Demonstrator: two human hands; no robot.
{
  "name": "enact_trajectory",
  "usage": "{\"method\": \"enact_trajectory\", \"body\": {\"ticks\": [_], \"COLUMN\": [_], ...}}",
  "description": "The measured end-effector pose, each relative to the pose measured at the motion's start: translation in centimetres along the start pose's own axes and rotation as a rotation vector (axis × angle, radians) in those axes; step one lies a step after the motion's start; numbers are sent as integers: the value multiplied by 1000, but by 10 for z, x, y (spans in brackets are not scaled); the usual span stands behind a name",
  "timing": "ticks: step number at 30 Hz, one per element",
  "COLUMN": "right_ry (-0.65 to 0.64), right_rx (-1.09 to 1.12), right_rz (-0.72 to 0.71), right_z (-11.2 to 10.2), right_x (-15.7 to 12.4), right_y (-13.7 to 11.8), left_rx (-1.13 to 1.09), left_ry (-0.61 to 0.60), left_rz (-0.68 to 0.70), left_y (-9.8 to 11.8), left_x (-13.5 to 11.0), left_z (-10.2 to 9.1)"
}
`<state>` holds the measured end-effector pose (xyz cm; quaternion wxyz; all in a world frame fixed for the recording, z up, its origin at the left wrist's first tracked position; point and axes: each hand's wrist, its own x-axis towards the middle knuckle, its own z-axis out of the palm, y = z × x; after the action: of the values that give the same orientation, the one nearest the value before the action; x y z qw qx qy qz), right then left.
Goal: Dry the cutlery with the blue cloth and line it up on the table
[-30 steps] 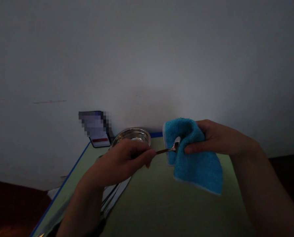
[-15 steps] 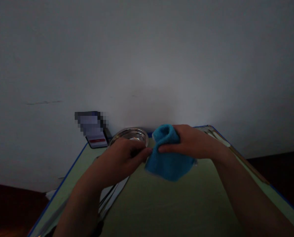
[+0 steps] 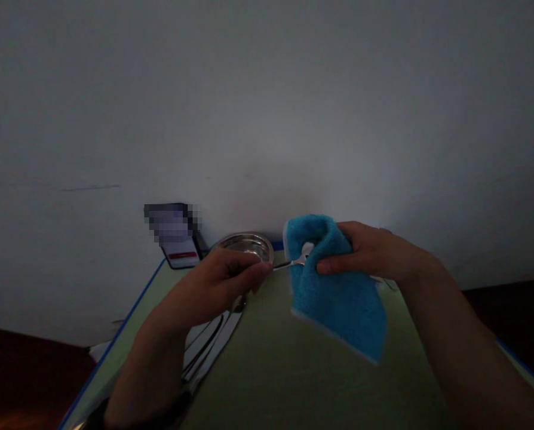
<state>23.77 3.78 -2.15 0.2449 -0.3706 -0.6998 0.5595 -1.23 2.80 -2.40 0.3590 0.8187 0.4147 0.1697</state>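
My left hand (image 3: 222,280) is closed in a pinch on the handle of a small metal spoon (image 3: 294,263), held level above the green table (image 3: 271,370). The spoon's bowl lies in a fold of a blue cloth (image 3: 338,292). My right hand (image 3: 370,251) is closed on the cloth's top, thumb pressing it near the spoon's bowl, and the rest of the cloth hangs down over the table.
A shiny metal bowl (image 3: 245,245) stands at the table's far edge, behind my left hand. A phone (image 3: 177,239) leans on the white wall to its left. Several pieces of cutlery (image 3: 208,346) lie on the table under my left forearm. The table has a blue rim.
Half a second ago the cloth was bunched over the spoon right against my left fingers. My right hand has drawn it back to the right, so the spoon's stem shows again.
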Motion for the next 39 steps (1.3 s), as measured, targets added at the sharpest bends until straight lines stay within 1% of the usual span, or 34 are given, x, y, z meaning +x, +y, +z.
{"method": "enact_trajectory", "body": {"ticks": [3, 5, 9, 11, 13, 16, 18, 20, 23, 26, 29, 31, 34, 39], "right_ry": [108, 158, 200, 220, 230, 175, 145, 166, 249, 405, 598, 669, 689, 684], "right_rx": [-141, -149, 11, 127, 241, 357, 351, 263, 36, -242, -512, -654, -779, -836], "right_rz": [6, 4, 22, 26, -4, -71, -99, -117, -161, -243, -330, -372, -379, -288], "right_z": [5, 6, 6, 6, 6, 4, 1, -1, -1, 6, 18, 24, 25, 17], "right_x": [4, 6, 5, 5, 7, 8, 8, 7, 7, 10, 15, 18, 20, 19], "right_y": [-4, -4, -2, 1, 5, 11, 15, 16, 11, 2, -4, -4, -1, 4], "left_rx": [54, 95, 147, 135, 99, 25, -25, -49, -65, -143, -223, -225, -128, 161], "left_ry": [12, 6, 29, 52, 64, 72, 68, 63, 81, 96, 58, 37, 55, 172], "left_rz": [0, 18, 39, 25, -5, -50, -62, -74, -102, -123, -160, -188, -174, 24], "left_y": [-1, 2, 8, 8, 5, 0, -2, -1, 1, 1, -1, -1, 0, 3], "left_x": [3, 5, 5, 3, 0, -3, -5, -4, -2, 1, 1, 0, 1, 5], "left_z": [3, 5, 5, 3, 0, -3, -3, -2, 2, 6, 9, 10, 11, 7]}}
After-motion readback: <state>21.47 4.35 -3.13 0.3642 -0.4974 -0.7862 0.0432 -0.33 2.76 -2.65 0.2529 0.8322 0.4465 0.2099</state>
